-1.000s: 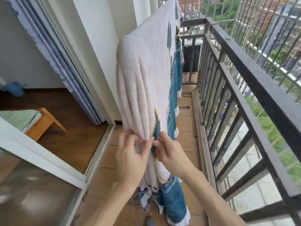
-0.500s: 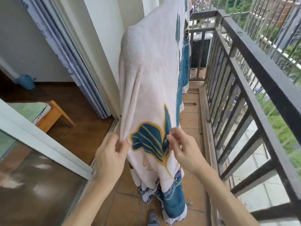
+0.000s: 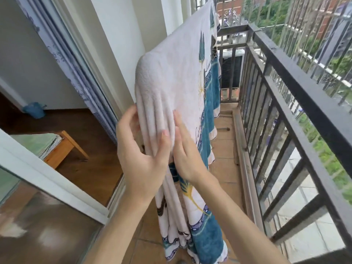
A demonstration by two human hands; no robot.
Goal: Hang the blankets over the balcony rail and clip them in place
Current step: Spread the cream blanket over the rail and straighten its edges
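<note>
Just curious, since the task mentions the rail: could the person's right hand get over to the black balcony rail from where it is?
Probably yes. The right hand lies flat on the blanket, gripping nothing, and only open air and bare floor lie between it and the rail.

White-and-teal leaf-print blanket [image 3: 177,88] hangs draped — bunched in folds.

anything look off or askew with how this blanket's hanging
Yes: the blanket hangs bunched into folds at its near end, where both the left hand and right hand touch it. No clips are visible on it.
</note>
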